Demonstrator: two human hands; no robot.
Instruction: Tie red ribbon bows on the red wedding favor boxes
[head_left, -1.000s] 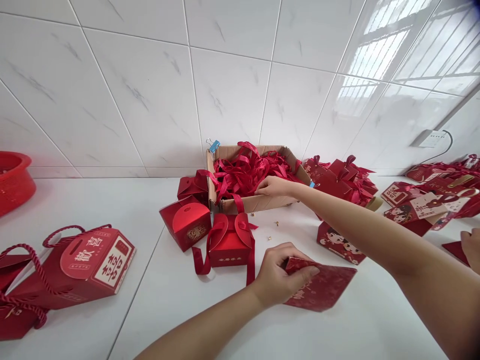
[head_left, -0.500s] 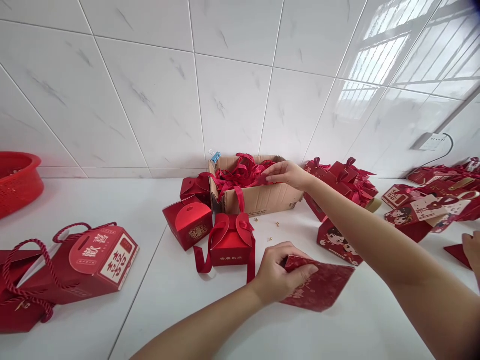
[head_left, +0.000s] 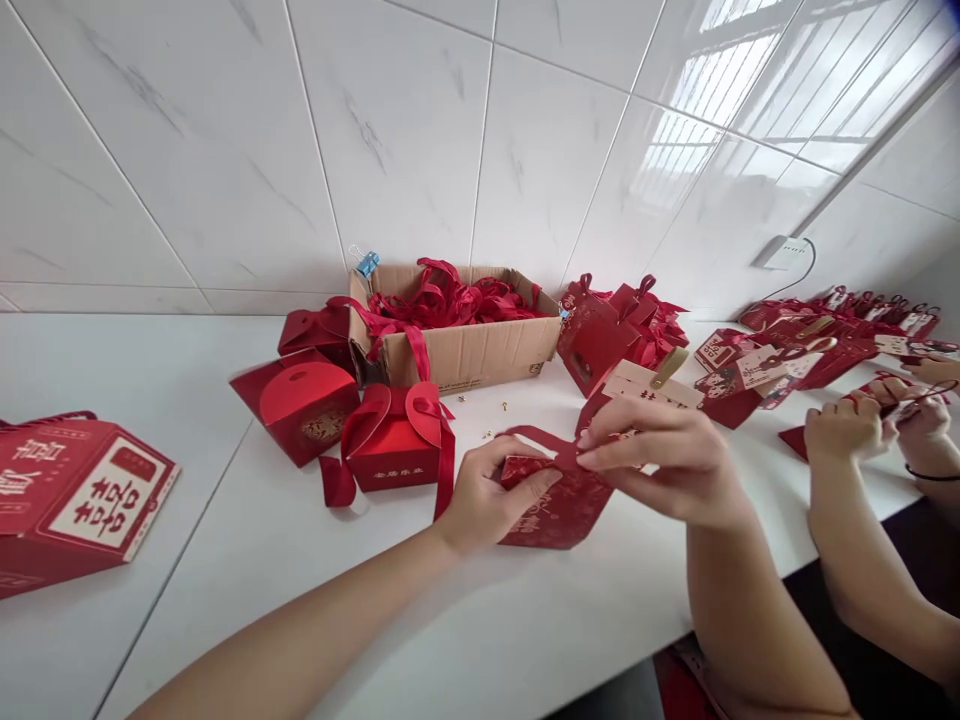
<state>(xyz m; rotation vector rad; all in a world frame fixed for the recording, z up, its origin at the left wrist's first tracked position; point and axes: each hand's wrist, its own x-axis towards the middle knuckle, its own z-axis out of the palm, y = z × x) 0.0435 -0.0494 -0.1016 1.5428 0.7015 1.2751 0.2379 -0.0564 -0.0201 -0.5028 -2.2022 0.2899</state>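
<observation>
My left hand (head_left: 487,497) is closed round the upper left edge of a dark red gift box (head_left: 559,520) with a faint printed pattern, held over the white table. Above the box's top edge, my right hand (head_left: 667,455) pinches a red ribbon (head_left: 538,436), which arcs back towards my left hand. Whether the ribbon is fastened to the box cannot be seen. Just left of the hands stands a bright red box (head_left: 396,455) tied with ribbon. A few tiny gold fasteners (head_left: 504,406) lie behind the hands.
A cardboard carton (head_left: 480,350) heaped with red ribbons (head_left: 450,300) stands against the tiled wall, a blue binder clip (head_left: 367,264) on its corner. More red boxes (head_left: 300,405) sit left, others (head_left: 600,340) right. At far right, another person's hands (head_left: 847,430) work on red pieces.
My right hand has come from the ribbon carton to the gift box, now with a ribbon in its fingers. My left hand still holds the box. The view has swung right.
</observation>
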